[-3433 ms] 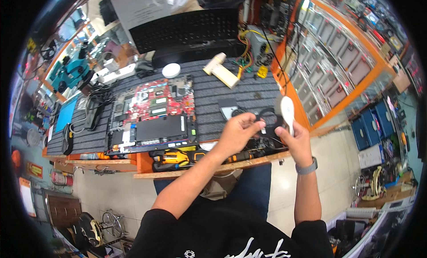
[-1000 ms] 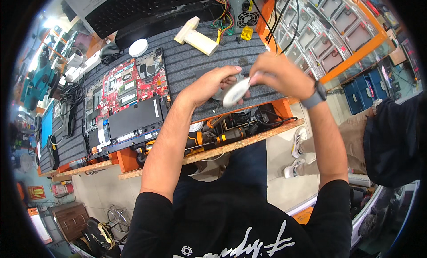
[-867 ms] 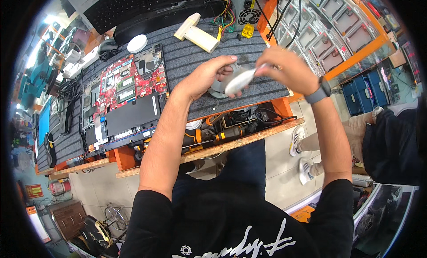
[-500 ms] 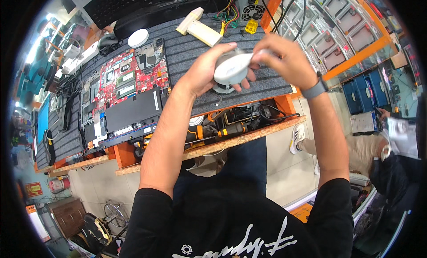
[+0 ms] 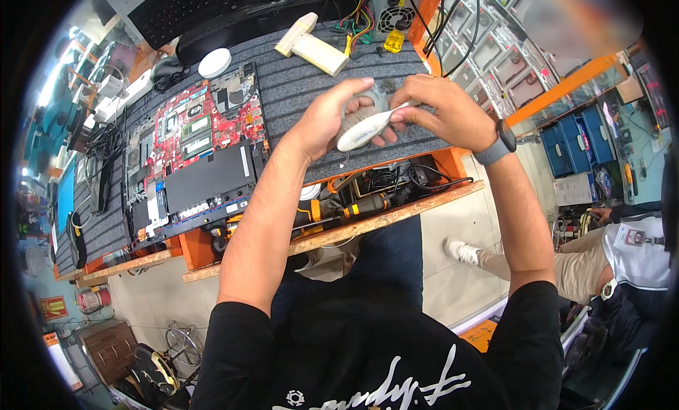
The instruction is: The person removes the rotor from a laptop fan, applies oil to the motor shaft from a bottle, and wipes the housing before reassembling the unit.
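Observation:
My left hand (image 5: pixel 327 120) is wrapped round a small grey rounded object (image 5: pixel 380 97) above the mat; its kind is hard to make out. Across its front lies a flat white leaf-shaped piece (image 5: pixel 361 131) with faint marks, narrowing to the right. My right hand (image 5: pixel 445 109) pinches the narrow end of that white piece between thumb and fingers. To the left, an opened laptop base (image 5: pixel 212 173) with a red circuit board and black battery rests on the grey ribbed mat (image 5: pixel 293 92).
A cream T-shaped tool (image 5: pixel 311 46), a white round lid (image 5: pixel 214 63) and a black keyboard (image 5: pixel 212 21) lie farther back. Below the bench edge, an open drawer (image 5: pixel 396 219) holds tools and cables. Clear cases fill an orange-framed display (image 5: pixel 495 56). Another person (image 5: pixel 587 261) is at the right.
The white piece has tilted and now looks narrower, its left end lower. My right hand has come slightly lower. The person at the right has shifted, showing more of their body.

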